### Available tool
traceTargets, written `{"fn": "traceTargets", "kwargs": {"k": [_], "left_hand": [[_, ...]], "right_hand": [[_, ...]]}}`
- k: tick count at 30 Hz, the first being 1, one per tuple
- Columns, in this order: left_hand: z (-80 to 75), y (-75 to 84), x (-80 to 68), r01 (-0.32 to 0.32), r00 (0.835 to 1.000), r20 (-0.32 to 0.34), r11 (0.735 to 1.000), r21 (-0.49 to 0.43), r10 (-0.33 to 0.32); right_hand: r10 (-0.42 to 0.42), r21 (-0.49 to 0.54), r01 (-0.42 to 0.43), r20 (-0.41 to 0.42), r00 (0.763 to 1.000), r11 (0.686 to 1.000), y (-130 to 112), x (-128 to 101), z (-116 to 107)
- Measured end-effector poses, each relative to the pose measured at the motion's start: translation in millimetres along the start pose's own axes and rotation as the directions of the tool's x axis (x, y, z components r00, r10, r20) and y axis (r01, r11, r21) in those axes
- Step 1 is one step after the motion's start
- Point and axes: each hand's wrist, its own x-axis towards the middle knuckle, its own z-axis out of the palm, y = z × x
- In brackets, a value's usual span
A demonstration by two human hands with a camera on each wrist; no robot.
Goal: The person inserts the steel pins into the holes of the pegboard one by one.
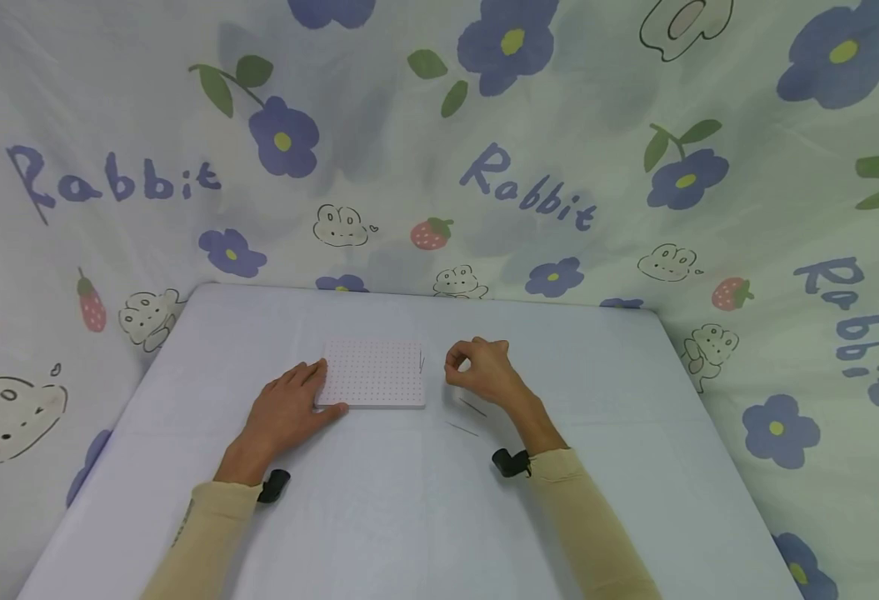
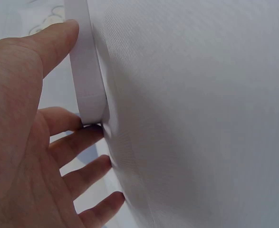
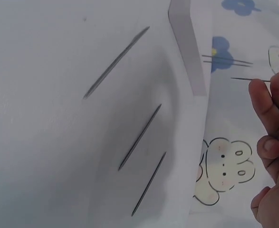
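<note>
A white board (image 1: 374, 373) dotted with small holes lies flat at the middle of the table. My left hand (image 1: 312, 392) rests against its left edge, fingers straight, thumb at the front corner. In the left wrist view the thumb and fingers of the left hand (image 2: 39, 95) touch the board's side (image 2: 87, 71). Just right of the board, my right hand (image 1: 463, 364) is curled and pinches a thin needle (image 3: 251, 80) between thumb and forefinger. Two needles (image 3: 227, 60) stand in the board near its right edge (image 3: 189, 52).
Three loose needles (image 3: 139, 137) lie on the white table (image 1: 409, 517) under my right wrist; two of them show in the head view (image 1: 472, 407). A flower-and-rabbit print cloth (image 1: 529, 192) hangs behind and around the table.
</note>
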Motion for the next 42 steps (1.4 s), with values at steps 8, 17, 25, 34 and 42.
{"fn": "traceTargets", "kwargs": {"k": [8, 17, 25, 34, 42], "left_hand": [[-0.4, 0.2, 0.0, 0.001, 1.000, 0.000, 1.000, 0.002, -0.001], [-0.2, -0.3, -0.3, -0.002, 1.000, -0.002, 1.000, 0.010, 0.002], [0.6, -0.7, -1.3, -0.009, 1.000, -0.003, 1.000, 0.013, 0.009], [0.9, -0.6, -0.9, -0.011, 1.000, -0.013, 1.000, 0.012, 0.011], [0.4, -0.4, -0.8, -0.009, 1.000, -0.017, 1.000, 0.013, 0.009]], "right_hand": [[-0.011, 0.009, 0.011, 0.016, 1.000, 1.000, -8, 8, 6], [-0.001, 0.031, 0.000, 0.039, 0.999, 1.000, -15, 15, 16], [0.008, 0.000, -0.008, 0.043, 0.999, 1.000, -13, 19, 29], [0.018, -0.030, -0.017, 0.033, 0.999, 0.999, -13, 20, 32], [0.019, -0.034, -0.018, 0.025, 0.999, 0.999, -17, 21, 32]]}}
